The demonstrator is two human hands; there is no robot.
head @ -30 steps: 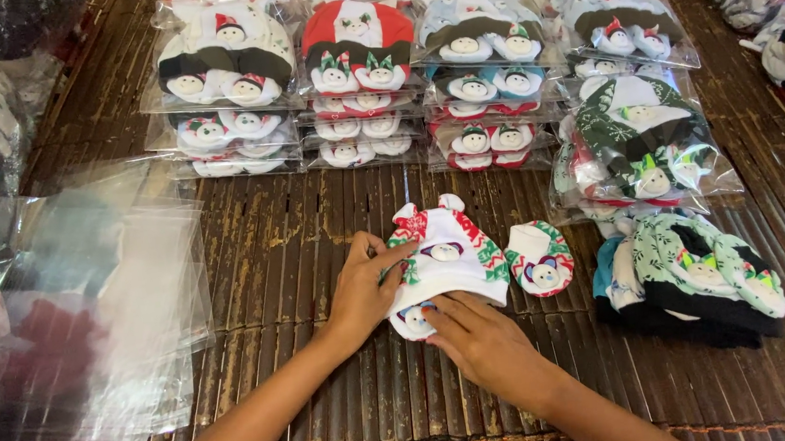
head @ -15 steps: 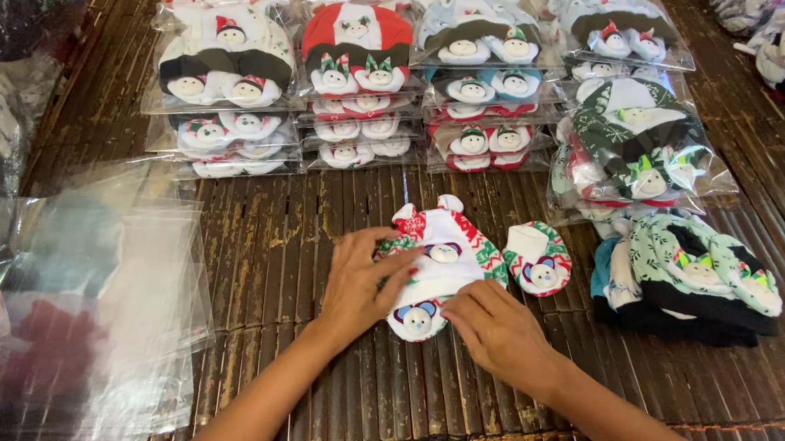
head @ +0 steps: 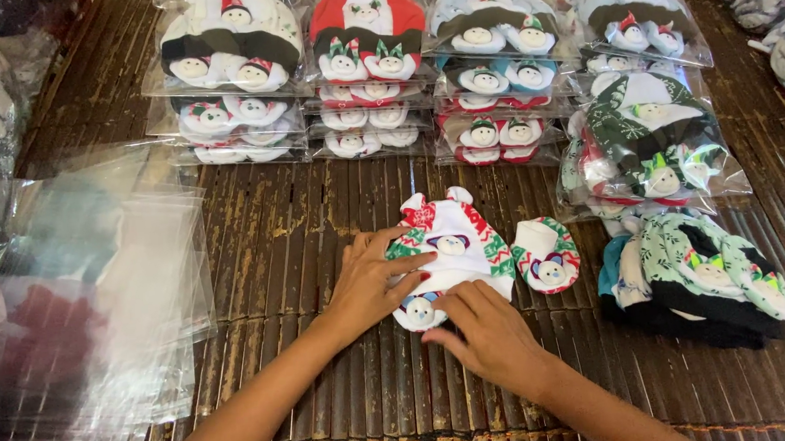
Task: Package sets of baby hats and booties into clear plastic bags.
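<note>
Here, both hands press on a small white cap point(head: 454, 248) with red and green trim that lies flat near the middle of a dark slatted mat point(head: 273, 229). The left hand point(head: 366, 282) rests on the cap's left side, fingers spread flat and extended, gripping nothing; its fingertips reach toward a little snowman face at the cap's centre. The right hand point(head: 485, 334) lies at the cap's lower edge, fingers flat against the cloth beside a mitten point(head: 420, 312) that peeks out from under the cap; it presses rather than grasps. Just beside the cap on its right lies a second mitten point(head: 547, 258), round, with the same red and green pattern, apart from both hands.

Further right, near the mat's right edge, sits an unbagged pile point(head: 691, 278) of green-patterned and dark pieces. Above that pile is a bagged set point(head: 650, 143) in green and white. Along the far edge of the mat, rows of bagged sets point(head: 367, 56) stand stacked, each showing snowman faces. On the left edge lies a loose stack of clear bags point(head: 112, 286), partly overlapping the mat.
</note>
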